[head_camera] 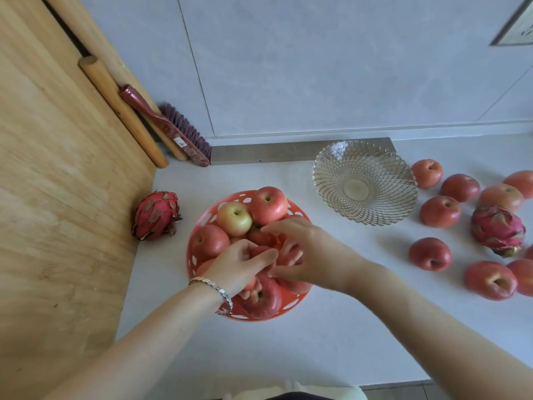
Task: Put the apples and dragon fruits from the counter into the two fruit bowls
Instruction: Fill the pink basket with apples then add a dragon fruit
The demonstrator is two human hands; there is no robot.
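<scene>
- Left hand (pixel 239 264) and right hand (pixel 300 249) meet over the red bowl (pixel 193 259), dead centre at 12 o'clock from the person.
- Both hands have their fingers bent down onto the piled apples (pixel 235 217). The fingertips are buried in the heap, so I cannot tell whether either hand grips an apple or only steadies one.
- The red bowl is heaped and looks about full.
- Step in hand, as I judge it: settling an apple into the pile so it won't roll.
- Loose apples (pixel 430 254) lie on the counter (pixel 331 327) from 2 to 3 o'clock of the red bowl, well apart from it.
- Right dragon fruit (pixel 497 229) sits among them at 3 o'clock.
- Left dragon fruit (pixel 155 215) lies at 10 o'clock, near the red bowl.
- Glass bowl (pixel 364 183) stands at 1 o'clock, with nothing in it.
- Next move, likely: lift the hands off gently, reach right and start filling the glass bowl.
- Caution: the heap is round-topped, and a nudge could send an apple over the rim.
- Brush (pixel 173 131) leans at 11 o'clock, far back by the wall.
</scene>
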